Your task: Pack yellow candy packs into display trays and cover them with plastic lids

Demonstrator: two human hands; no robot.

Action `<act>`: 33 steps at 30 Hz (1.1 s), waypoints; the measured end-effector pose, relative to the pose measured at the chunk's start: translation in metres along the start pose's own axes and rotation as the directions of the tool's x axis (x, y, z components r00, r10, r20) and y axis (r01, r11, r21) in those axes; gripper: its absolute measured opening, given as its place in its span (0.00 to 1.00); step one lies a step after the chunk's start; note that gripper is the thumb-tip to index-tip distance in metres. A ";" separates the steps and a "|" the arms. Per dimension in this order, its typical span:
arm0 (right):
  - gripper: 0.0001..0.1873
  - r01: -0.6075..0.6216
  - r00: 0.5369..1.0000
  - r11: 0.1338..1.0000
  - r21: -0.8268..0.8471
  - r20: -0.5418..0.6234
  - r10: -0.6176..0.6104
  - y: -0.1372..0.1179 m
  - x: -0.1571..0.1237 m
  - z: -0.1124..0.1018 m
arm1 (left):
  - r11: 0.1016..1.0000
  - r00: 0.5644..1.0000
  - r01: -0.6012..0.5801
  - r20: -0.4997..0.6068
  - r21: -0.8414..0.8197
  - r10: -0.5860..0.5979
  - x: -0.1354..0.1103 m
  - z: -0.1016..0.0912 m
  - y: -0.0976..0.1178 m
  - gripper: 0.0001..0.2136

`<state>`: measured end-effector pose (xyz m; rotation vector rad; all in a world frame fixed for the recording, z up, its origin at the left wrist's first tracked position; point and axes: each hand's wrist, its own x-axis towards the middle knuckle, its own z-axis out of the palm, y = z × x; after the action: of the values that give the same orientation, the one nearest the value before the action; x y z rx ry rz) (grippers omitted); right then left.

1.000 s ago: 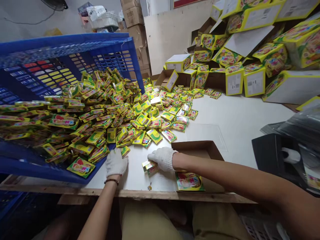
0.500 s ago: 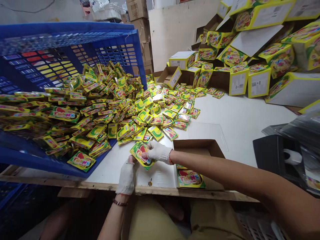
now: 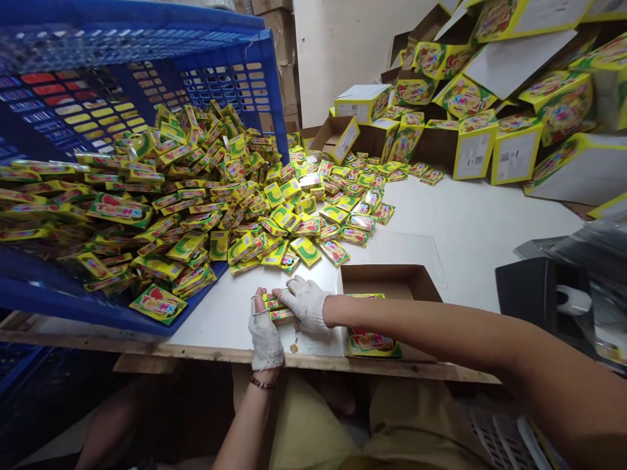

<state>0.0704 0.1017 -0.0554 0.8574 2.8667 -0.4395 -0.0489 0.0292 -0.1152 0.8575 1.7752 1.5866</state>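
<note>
Both my hands wear white fingerless gloves and hold a short stack of small green-and-yellow candy packs (image 3: pixel 281 315) between them, edges facing me, low over the white table. My left hand (image 3: pixel 266 333) grips the stack's left end. From the right, my right hand (image 3: pixel 304 301) closes over the other end, hiding part of the packs. Just right of it is an open brown-lined cardboard box (image 3: pixel 392 279) with several packs (image 3: pixel 373 344) inside near its front left; my right forearm crosses above it.
A blue plastic crate (image 3: pixel 277 98) lies tipped at the left, spilling a large heap of packs (image 3: pixel 206 196) onto the table. Printed display boxes (image 3: pixel 473 150) are piled at the back right. A black device (image 3: pixel 543 303) and clear plastic stand at the right. The wooden table edge (image 3: pixel 210 352) runs in front.
The packs between my hands have turned from face-up to edge-on. My left hand has moved right and now grips them opposite my right hand. The view has shifted slightly.
</note>
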 end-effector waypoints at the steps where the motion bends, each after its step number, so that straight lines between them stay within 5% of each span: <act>1: 0.45 0.006 1.000 1.000 0.015 -0.004 -0.006 0.000 0.002 0.000 | 0.998 0.999 0.037 -0.018 -0.049 -0.038 -0.001 0.001 0.003 0.29; 7: 0.27 -0.057 0.996 0.939 0.340 -0.050 0.078 0.015 -0.006 -0.035 | 0.950 0.989 0.150 0.025 -0.274 -0.149 -0.007 0.003 0.041 0.31; 9: 0.26 -0.042 0.978 0.818 0.573 -0.145 0.152 0.035 -0.027 -0.058 | 0.982 1.000 -0.019 0.007 -0.188 0.021 -0.016 0.006 0.059 0.28; 11: 0.26 0.031 0.944 0.619 0.785 -0.227 0.240 0.059 -0.057 -0.079 | 0.962 0.959 -0.275 0.069 0.003 0.274 -0.031 0.016 0.076 0.21; 12: 0.25 0.087 0.932 0.515 0.853 -0.252 0.261 0.072 -0.075 -0.087 | 0.914 0.908 -0.398 0.173 0.077 0.381 -0.041 0.024 0.083 0.17; 14: 0.27 0.142 0.908 0.334 0.932 -0.257 0.330 0.095 -0.109 -0.093 | 0.786 0.741 -0.606 0.450 0.125 0.499 -0.062 0.046 0.094 0.13; 16: 0.31 0.104 0.889 0.251 0.962 -0.203 0.410 0.113 -0.137 -0.088 | 0.651 0.562 -0.744 0.667 0.149 0.489 -0.082 0.071 0.098 0.14; 17: 0.32 0.067 0.882 0.236 0.970 -0.168 0.440 0.120 -0.148 -0.082 | 0.581 0.517 -0.790 0.723 0.196 0.458 -0.090 0.084 0.098 0.16; 21: 0.35 -0.066 0.870 0.239 0.969 -0.062 0.489 0.135 -0.165 -0.053 | 0.403 0.540 -0.822 0.776 0.402 0.326 -0.106 0.113 0.084 0.24; 26: 0.32 -0.128 0.875 0.340 0.932 -0.055 0.481 0.131 -0.161 -0.038 | 0.289 0.527 -0.842 0.806 0.455 0.269 -0.110 0.109 0.076 0.25; 33: 0.27 -0.238 0.828 0.547 0.803 -0.126 0.546 0.113 -0.156 -0.028 | 0.263 0.580 -0.808 0.792 0.528 0.191 -0.118 0.107 0.089 0.21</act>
<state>0.2620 0.1198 -0.0261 1.8589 2.5483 -1.6576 0.1140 0.0077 -0.0355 2.4199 1.7820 0.3186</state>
